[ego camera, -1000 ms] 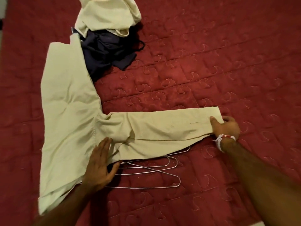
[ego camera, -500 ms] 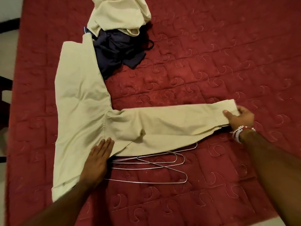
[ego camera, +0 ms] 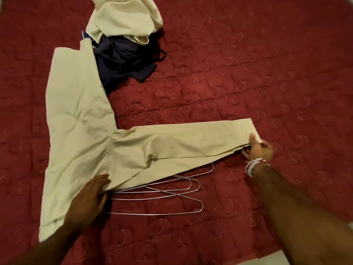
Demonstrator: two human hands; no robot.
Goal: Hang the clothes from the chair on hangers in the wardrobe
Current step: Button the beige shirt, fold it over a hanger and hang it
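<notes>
A cream shirt (ego camera: 80, 131) lies flat on the red quilted bedspread (ego camera: 248, 73), one long sleeve stretched out to the right. My right hand (ego camera: 258, 148), with a bead bracelet at the wrist, pinches the cuff end of that sleeve, thumb on top. My left hand (ego camera: 89, 197) presses flat on the shirt's body near the armpit, fingers straight. Several wire hangers (ego camera: 168, 194) lie in a stack just below the sleeve, partly covered by it.
At the back, a crumpled cream garment (ego camera: 124, 18) sits on top of a dark navy garment (ego camera: 124, 60). The bed's near edge runs along the bottom right, with pale floor (ego camera: 340, 243) beyond it.
The view shifted slightly. My left hand slid a little down and right along the shirt. My right hand keeps hold of the cuff, with its fingers now tucked under the sleeve end.
</notes>
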